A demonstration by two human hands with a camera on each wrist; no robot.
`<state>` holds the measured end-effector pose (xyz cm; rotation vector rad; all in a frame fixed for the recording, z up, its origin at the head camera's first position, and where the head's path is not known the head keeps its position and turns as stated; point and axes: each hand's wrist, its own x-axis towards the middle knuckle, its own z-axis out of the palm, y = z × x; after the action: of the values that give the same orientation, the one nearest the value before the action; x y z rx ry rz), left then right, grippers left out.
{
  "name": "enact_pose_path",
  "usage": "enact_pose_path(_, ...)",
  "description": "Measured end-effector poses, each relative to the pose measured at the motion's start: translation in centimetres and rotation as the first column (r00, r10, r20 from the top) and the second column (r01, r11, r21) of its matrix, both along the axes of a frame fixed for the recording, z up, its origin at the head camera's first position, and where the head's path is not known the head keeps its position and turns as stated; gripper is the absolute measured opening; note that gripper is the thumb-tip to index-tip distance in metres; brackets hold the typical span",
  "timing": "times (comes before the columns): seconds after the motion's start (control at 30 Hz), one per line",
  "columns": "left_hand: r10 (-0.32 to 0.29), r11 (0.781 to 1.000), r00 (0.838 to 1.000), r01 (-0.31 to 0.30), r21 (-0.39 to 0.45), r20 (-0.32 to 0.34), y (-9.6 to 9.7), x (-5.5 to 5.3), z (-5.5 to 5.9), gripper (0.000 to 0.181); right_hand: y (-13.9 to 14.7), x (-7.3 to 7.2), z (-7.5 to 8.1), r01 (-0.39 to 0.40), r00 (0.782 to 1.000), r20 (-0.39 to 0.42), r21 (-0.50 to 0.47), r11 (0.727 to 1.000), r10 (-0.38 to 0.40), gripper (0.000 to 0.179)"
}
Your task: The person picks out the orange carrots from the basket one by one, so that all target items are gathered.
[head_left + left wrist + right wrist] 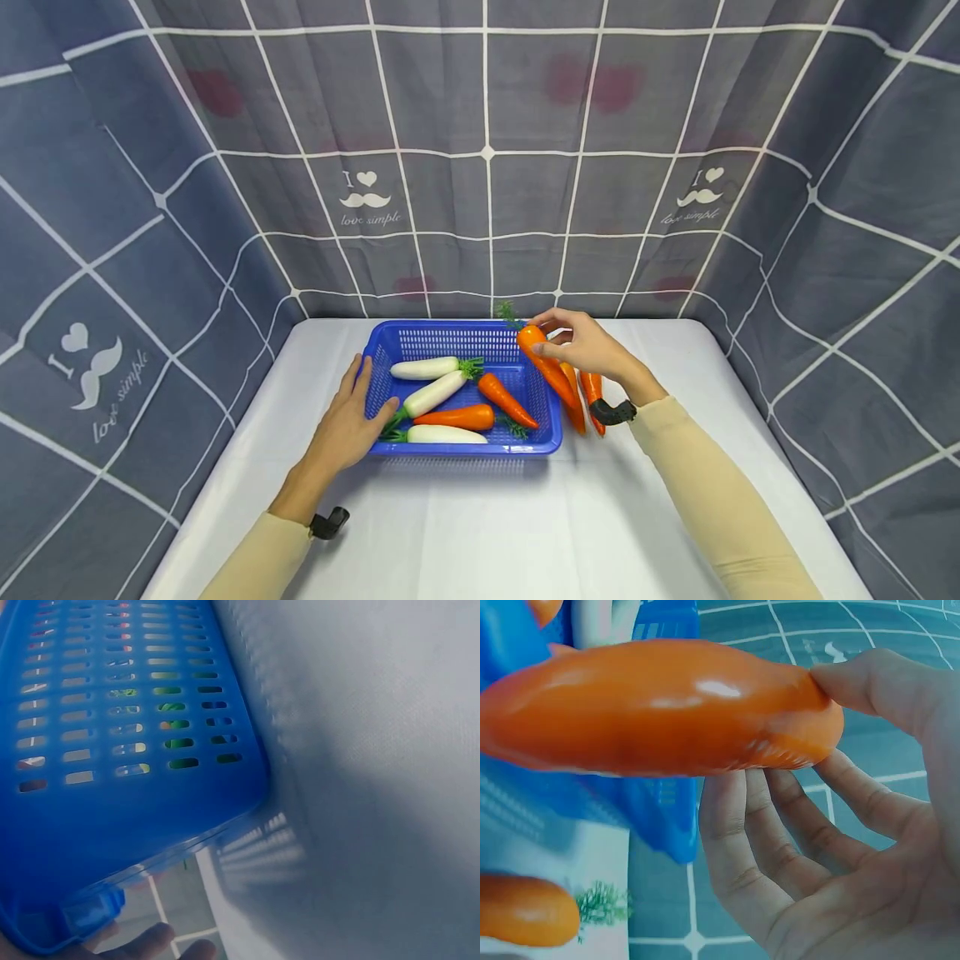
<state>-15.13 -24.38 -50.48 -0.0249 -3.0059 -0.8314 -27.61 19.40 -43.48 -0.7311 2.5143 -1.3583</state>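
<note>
My right hand (581, 340) pinches an orange carrot (546, 365) near its leafy top, thumb on one side and fingers on the other. The carrot hangs tilted over the right rim of a blue plastic basket (465, 449). In the right wrist view the held carrot (660, 709) lies across the picture. My left hand (341, 429) rests against the basket's left side, fingers extended and thumb at the rim. Inside the basket lie two carrots (506, 400) and three white radishes (435, 392) with green tops.
Just right of the basket, more carrots (592, 396) lie on the white tablecloth (480, 533), partly hidden by the held carrot and my right hand. Grey checked curtains (487, 208) stand behind the table and along both sides.
</note>
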Motion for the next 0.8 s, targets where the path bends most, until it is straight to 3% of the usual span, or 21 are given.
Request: enact_pose_path(0.8,-0.003,1.0,1.0,0.004,0.015,-0.031,-0.1,-0.1,-0.4,0.099,7.2,0.2,-3.2,0.173,0.981,0.09,-0.008,0.985,-0.172,0.051)
